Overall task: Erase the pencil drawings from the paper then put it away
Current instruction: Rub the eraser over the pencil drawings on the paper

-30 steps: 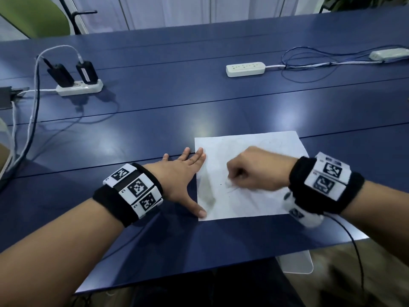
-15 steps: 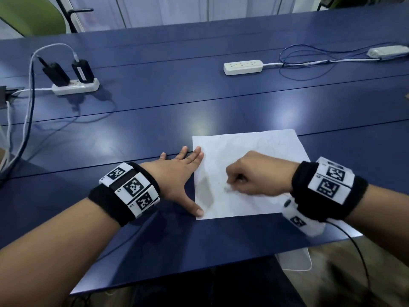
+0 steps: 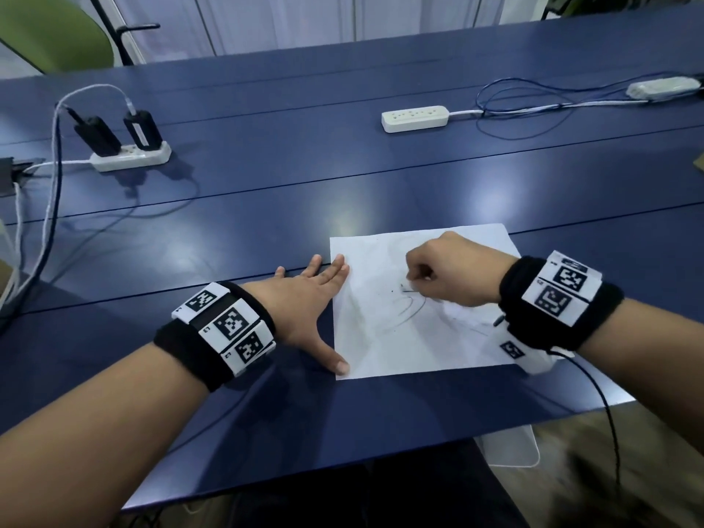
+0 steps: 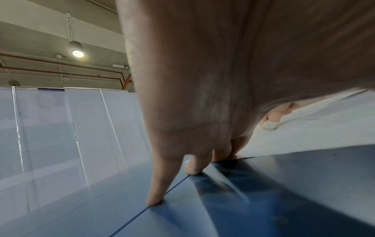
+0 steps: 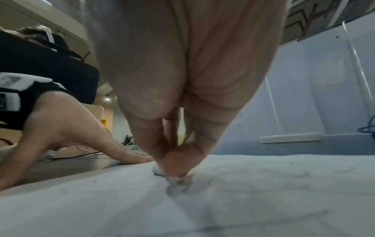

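A white sheet of paper (image 3: 384, 337) with faint pencil lines lies flat on the blue table (image 3: 266, 215) near its front edge. My right hand (image 3: 449, 274) is on the sheet's middle, its curled fingertips pinching a small white eraser (image 5: 159, 171) and pressing it on the paper (image 5: 263, 200). The eraser (image 4: 270, 125) also shows small in the left wrist view. My left hand (image 3: 312, 299) lies flat with fingers spread on the table, thumb and forefinger holding down the sheet's left edge.
A white power strip (image 3: 129, 156) with two black adapters and cables sits at the far left. Another power strip (image 3: 415, 117) with blue and white cables lies at the far right. A green chair (image 3: 53, 36) stands behind the table.
My right hand has shifted slightly away from me across the sheet with the eraser, uncovering dark pencil strokes below it. The left hand has stayed put on the paper's edge.
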Demonstrator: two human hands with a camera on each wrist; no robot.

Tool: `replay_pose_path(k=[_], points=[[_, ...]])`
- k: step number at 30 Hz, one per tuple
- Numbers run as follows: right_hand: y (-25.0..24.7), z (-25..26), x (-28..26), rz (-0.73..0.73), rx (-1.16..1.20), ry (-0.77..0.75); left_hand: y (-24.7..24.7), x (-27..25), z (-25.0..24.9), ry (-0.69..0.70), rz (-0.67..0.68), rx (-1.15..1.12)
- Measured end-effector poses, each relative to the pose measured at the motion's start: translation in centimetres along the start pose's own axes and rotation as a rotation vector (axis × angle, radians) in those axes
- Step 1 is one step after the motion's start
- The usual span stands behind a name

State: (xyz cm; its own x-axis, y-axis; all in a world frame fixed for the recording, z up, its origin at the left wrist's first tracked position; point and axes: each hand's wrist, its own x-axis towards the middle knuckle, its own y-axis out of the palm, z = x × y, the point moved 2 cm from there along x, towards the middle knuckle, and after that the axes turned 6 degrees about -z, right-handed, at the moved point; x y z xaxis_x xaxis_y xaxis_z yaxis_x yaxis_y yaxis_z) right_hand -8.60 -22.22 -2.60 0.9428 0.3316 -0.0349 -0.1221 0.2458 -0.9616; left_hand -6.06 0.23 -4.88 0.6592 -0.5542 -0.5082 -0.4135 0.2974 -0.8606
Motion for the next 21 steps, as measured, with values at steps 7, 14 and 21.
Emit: replay_pose_path(k=[7, 14, 21], points=[[0.2, 0.1, -0.1, -0.008, 0.014, 0.025, -1.8, 0.3, -2.3, 0.104, -0.233, 0.026], [-0.2, 0.0, -0.1, -0.032, 0.073, 0.067, -1.3, 1.7, -3.9, 0.129, -0.279, -0.086], [0.4, 2.6, -1.8, 0.268, 0.088, -0.105, -1.1, 2.1, -3.7, 0.112, -0.286, -0.114]])
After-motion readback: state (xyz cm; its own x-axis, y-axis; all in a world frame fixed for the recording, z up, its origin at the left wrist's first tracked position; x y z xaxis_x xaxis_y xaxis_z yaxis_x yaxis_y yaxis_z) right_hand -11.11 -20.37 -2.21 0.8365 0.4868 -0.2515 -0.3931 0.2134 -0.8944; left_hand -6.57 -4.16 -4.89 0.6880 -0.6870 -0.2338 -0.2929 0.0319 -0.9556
